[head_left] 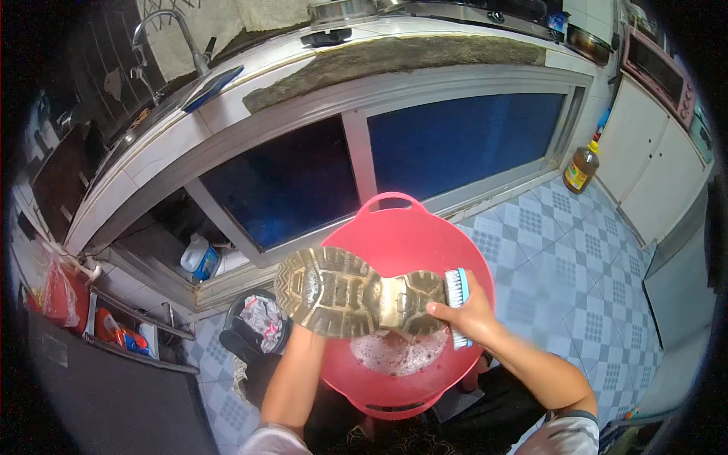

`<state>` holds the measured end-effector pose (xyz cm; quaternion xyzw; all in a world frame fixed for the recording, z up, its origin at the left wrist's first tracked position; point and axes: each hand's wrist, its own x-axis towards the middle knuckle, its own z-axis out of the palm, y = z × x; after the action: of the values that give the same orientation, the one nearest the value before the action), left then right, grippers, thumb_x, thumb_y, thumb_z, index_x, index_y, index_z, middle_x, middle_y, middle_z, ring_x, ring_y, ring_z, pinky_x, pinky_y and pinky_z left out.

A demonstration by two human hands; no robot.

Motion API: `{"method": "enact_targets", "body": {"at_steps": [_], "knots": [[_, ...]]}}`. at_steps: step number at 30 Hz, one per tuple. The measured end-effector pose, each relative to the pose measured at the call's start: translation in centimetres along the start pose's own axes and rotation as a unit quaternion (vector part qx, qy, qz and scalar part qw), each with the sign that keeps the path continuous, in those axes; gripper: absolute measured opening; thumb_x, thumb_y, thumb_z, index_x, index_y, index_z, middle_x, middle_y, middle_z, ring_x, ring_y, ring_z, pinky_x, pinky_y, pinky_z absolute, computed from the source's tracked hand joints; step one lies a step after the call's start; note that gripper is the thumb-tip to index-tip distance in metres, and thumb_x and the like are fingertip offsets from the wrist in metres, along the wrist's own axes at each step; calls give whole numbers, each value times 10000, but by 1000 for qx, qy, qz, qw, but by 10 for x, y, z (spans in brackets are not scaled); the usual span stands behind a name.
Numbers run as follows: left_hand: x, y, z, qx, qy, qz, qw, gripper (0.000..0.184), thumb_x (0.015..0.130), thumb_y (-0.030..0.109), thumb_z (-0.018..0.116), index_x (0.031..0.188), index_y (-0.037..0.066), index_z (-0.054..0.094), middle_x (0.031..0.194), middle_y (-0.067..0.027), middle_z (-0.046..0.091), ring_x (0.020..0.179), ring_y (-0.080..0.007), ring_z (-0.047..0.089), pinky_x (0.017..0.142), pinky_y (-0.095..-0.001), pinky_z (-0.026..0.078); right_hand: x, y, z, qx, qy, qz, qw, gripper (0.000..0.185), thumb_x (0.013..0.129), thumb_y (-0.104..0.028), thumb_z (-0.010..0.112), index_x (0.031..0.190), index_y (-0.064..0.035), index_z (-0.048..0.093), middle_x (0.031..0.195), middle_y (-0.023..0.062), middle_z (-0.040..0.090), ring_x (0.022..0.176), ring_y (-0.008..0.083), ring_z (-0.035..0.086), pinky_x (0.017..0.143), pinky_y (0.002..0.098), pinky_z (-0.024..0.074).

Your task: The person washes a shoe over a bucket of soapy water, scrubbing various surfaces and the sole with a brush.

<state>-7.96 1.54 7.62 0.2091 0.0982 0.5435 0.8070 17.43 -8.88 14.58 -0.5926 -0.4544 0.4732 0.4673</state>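
Observation:
A shoe (334,292) is held sole up above a pink basin (394,227), its worn treaded sole facing me. My left hand (309,338) comes up behind the front of the shoe and holds it from underneath; its fingers are hidden. At the heel, my right hand (472,312) is closed around a scrub brush (457,299) with a light blue back and white bristles. The right thumb touches the heel's edge. Foamy water (398,355) lies in the basin below the shoe.
A bin with crumpled wrappers (262,322) stands left of the basin. Ahead are a counter with a faucet (171,34) and sliding cabinet doors (470,133). An oil bottle (582,168) stands on the tiled floor at right; a blue-labelled jug (199,258) is at left.

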Motion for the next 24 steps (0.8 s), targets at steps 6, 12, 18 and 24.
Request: {"method": "enact_targets", "body": {"at_steps": [6,12,18,24], "knots": [[7,-1,-17,-32,-17,-8,999,298,874,371,491,979,113,595,979,-79,611,903,-232,588,769,-391,513,-3,8,4,17,-1,-16,1000,565,715,-50,723,1151,-14,365,864,84,553,557,126,549,424,251,468],[21,4,30,86,234,141,958,450,895,437,389,1067,60,564,1037,-102,597,907,-237,584,818,-360,477,-11,16,19,172,29,131,976,461,762,-69,682,1083,-27,353,799,99,533,455,164,532,392,280,474],[17,18,69,159,236,87,955,765,874,641,273,1217,-15,466,1226,-161,502,1131,-253,476,983,-369,345,-17,23,35,129,125,36,983,410,782,-72,668,1067,-54,373,782,67,534,521,138,519,442,266,450],[16,19,77,438,143,102,881,775,876,377,538,1380,-55,139,1268,-169,457,1193,-230,415,1007,-345,307,-17,63,28,-42,171,-115,978,453,780,-62,672,1102,-85,354,844,57,501,620,123,523,509,255,461]]}}
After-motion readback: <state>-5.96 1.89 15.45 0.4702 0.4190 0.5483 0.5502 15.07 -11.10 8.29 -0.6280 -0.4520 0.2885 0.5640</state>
